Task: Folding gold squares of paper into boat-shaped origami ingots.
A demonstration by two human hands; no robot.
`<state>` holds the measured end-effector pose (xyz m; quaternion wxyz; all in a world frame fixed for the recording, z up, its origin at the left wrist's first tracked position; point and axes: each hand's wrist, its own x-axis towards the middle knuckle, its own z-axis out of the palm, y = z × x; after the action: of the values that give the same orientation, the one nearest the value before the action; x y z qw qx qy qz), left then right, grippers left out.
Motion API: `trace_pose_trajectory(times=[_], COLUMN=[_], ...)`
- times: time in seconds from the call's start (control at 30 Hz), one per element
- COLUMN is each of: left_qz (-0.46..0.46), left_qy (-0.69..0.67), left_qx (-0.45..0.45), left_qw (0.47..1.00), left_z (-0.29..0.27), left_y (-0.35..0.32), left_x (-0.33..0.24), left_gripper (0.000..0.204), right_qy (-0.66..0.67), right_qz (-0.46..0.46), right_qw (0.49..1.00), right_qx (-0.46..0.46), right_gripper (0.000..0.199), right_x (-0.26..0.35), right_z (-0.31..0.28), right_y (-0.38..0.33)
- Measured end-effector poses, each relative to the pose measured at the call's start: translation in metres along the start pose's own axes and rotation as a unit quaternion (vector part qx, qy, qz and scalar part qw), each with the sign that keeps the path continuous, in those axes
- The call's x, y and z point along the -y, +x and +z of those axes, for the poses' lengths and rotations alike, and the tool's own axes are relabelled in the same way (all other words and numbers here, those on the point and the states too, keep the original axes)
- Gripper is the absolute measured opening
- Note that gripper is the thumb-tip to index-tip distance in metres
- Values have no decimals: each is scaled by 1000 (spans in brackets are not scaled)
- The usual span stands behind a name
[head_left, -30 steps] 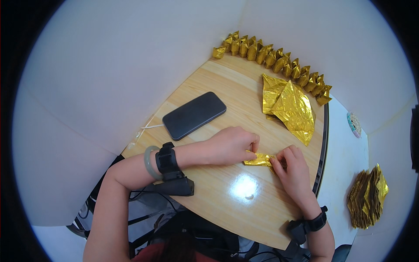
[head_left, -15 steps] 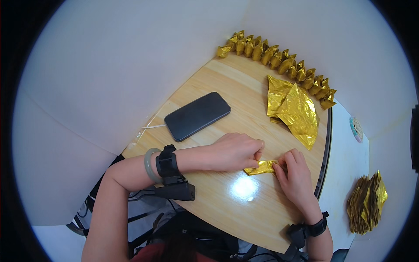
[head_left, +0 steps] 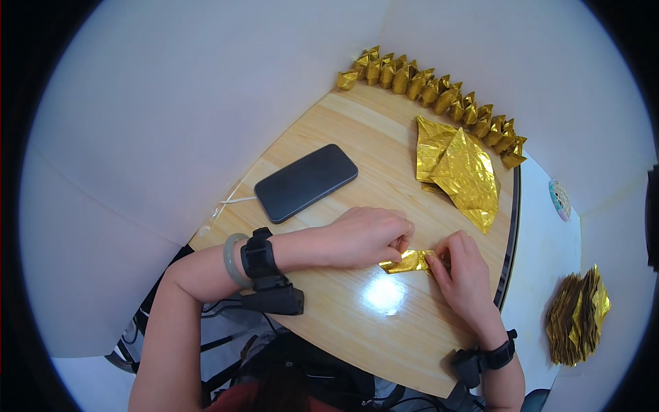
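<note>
- In the head view, our only one, we find the folded gold strip (head_left: pixel 414 261) on the near part of the wooden table (head_left: pixel 329 295), just beyond a bright patch of glare.
- Its long axis runs across us, left to right, so it bridges the short gap between our two hands; neither hand is nearer, since both touch it.
- Our left hand (head_left: pixel 372 237) grasps the strip's left part, thumb against curled fingers, with a corner poking out below the thumb; from there, the strip lies to the right.
- Our right hand (head_left: pixel 461 269) pinches the other end between thumb and fingers; from there, the strip lies to the left.
- The right fingertips cover that end, so we cannot be sure how its layers lie.
- Beyond the right hand, well apart from the strip, we see loose gold sheets (head_left: pixel 461 175), and past them a row of folded gold pieces (head_left: pixel 443 99).
</note>
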<state>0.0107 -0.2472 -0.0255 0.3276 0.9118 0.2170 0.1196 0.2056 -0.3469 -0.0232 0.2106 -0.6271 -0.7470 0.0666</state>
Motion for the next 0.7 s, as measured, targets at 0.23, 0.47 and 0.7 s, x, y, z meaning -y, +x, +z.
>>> trace_pose_trajectory(times=[0.23,0.47,0.7], left_qz=[132,105,63], left_qy=[25,25,-26], left_qx=[23,18,-5], left_qw=[991,994,998], left_z=[11,7,8], left_y=[1,0,4], left_x=[5,-1,2], left_gripper=[20,22,17], right_qy=[63,58,39], right_qz=[-23,-27,-34], right_qw=[998,998,999], right_qx=[-6,-7,-12], right_gripper=[19,18,18], right_x=[-7,-7,-6], right_z=[4,6,6], right_y=[1,2,2])
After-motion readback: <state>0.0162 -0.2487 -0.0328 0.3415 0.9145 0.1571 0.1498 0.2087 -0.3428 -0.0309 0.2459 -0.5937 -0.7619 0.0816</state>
